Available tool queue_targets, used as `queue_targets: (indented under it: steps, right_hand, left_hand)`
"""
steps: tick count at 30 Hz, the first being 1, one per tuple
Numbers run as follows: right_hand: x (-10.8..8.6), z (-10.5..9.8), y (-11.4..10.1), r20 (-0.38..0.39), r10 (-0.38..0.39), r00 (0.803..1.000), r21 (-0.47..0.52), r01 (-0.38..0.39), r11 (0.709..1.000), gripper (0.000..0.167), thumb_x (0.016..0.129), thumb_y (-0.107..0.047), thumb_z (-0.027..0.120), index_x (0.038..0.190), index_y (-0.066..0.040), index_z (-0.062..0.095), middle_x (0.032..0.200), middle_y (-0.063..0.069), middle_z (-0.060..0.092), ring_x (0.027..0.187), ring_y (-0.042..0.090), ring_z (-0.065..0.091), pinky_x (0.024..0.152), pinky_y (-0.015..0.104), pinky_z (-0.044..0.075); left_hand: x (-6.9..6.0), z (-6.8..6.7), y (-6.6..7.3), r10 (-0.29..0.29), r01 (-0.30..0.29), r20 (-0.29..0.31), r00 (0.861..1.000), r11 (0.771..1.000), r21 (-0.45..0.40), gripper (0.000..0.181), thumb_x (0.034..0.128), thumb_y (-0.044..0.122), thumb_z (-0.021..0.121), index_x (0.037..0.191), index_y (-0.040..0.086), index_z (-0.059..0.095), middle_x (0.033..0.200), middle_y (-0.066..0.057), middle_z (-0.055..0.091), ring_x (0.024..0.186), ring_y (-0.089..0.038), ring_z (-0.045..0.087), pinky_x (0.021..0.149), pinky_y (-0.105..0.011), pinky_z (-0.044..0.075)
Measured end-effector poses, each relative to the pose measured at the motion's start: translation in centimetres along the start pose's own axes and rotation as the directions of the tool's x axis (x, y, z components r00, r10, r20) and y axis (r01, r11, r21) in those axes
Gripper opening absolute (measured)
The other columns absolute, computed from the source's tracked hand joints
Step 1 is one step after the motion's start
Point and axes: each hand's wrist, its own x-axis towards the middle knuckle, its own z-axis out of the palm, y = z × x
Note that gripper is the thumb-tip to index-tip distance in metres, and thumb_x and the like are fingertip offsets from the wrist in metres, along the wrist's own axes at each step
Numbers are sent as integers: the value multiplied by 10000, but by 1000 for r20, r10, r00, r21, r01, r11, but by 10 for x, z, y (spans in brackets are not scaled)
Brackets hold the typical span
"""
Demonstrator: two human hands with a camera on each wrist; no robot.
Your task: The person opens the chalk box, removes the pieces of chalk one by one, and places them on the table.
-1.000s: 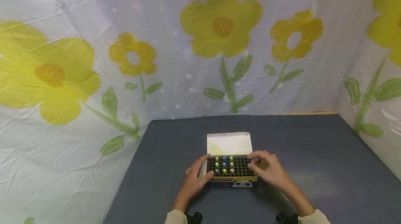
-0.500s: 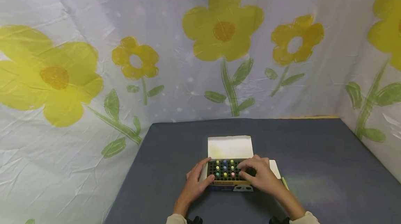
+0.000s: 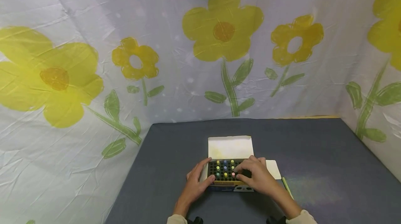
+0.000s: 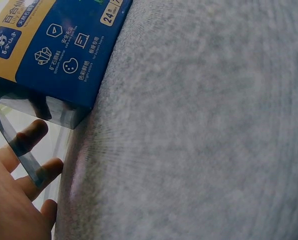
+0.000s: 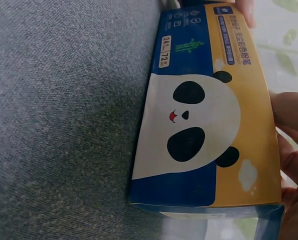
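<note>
Box: on desk | your left hand: spread, touching box's left end | your right hand: at boxed pink chalk, cannot tell if pinching | risk: sideways pressure could snap chalk

One box, nine chalks showing

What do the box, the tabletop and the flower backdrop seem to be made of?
Box: probably cardboard, smoothly printed, with crisp edges and a thin lid. Tabletop: apparently covered in matte grey-blue cloth; a woven grain shows close up. Backdrop: a thin printed sheet, slightly shiny and creased; whether fabric or plastic, I cannot tell.
</note>
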Motion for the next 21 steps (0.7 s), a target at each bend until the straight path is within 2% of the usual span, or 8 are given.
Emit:
queue_targets:
  steps: [4, 13, 21]
  right_hand:
    - [2, -1, 0, 40, 13, 999, 1, -13, 1000, 213, 809, -151, 846, 965, -278, 778, 885, -200, 707, 767, 27, 425, 787, 391, 170]
    - [8, -1, -2, 85, -24, 996, 12, 23, 1000, 216, 801, -142, 849, 944, -289, 781, 917, -155, 726, 809, 49, 487, 784, 367, 184]
    - [11, 1, -3, 148, 20, 989, 44, -27, 999, 169, 845, -152, 821, 946, -281, 780, 935, -144, 726, 801, 42, 461, 789, 373, 192]
  left_hand:
    - [0, 0, 1, 1, -1, 2, 1000, 1000, 1, 600, 927, 442, 674, 1492, 398, 478, 1487, 41, 556, 1266, -249, 553, 1031, -602, 250]
    - [-1, -1, 2, -2, 2, -5, 1000, 1000, -4, 604, 915, 437, 688, 1483, 403, 486, 1475, 41, 565, 1254, -248, 553, 1033, -588, 249]
    - [-1, 0, 2, -12, 12, -6, 1000, 1000, -8, 607, 910, 446, 691, 1480, 407, 488, 1474, 40, 567, 1280, -263, 549, 1031, -595, 246]
